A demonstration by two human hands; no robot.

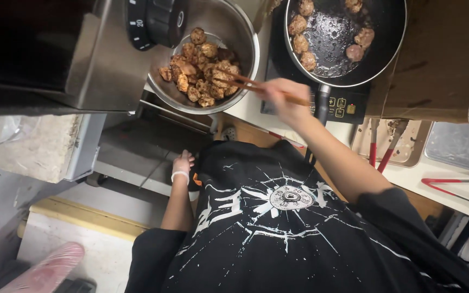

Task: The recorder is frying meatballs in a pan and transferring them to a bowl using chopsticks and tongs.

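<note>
My right hand [284, 100]: fingers pinch wooden chopsticks [256, 85], tips ahead of fingertips among coated raw meat pieces [202, 68] in steel bowl [245, 32] for reach. Frying pan [375, 59] just beyond knuckles. My left hand [182, 163] idle at hip, fingers loosely curled.

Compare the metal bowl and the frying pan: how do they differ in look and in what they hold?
The metal bowl is shiny silver and deep; the frying pan is black, shallow and has a handle. The bowl holds a heaped pile of coated brown pieces, while the pan holds a few browned pieces spread around its oily rim. The chopsticks in the right hand reach into the bowl, not the pan. Both are round and hold food.
</note>
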